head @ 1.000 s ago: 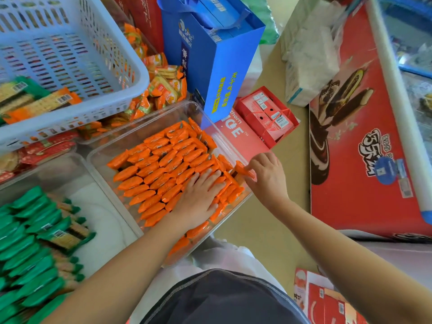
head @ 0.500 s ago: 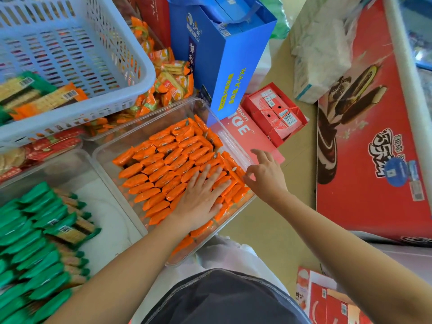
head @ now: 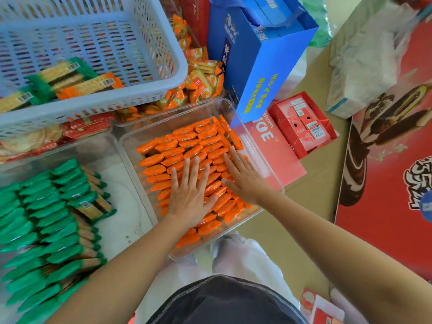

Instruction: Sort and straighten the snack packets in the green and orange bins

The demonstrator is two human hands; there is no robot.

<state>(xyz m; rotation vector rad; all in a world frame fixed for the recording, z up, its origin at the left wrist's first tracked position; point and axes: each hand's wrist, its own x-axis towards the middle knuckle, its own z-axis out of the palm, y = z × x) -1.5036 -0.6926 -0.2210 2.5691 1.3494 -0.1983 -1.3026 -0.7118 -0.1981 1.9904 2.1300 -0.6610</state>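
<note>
A clear bin (head: 251,127) in the middle holds several rows of orange snack packets (head: 177,146). My left hand (head: 190,195) lies flat on the packets near the bin's front, fingers spread and straight. Beside it, my right hand (head: 243,176) presses flat on the packets along the bin's right side. To the left, another clear bin (head: 121,220) holds rows of green snack packets (head: 44,220), with one green packet (head: 91,206) lying flat across the rows. Neither hand holds a packet.
A white lattice basket (head: 131,54) with a few green and orange packets sits at the back left over more bins of snacks. A blue gift bag (head: 261,64), red boxes (head: 304,125) and a large red carton (head: 395,160) stand to the right on the tan floor.
My right hand left the bin's right rim, where it pinched an orange packet, and now lies flat on the packets. My left hand stays pressed on them. The camera shifted right.
</note>
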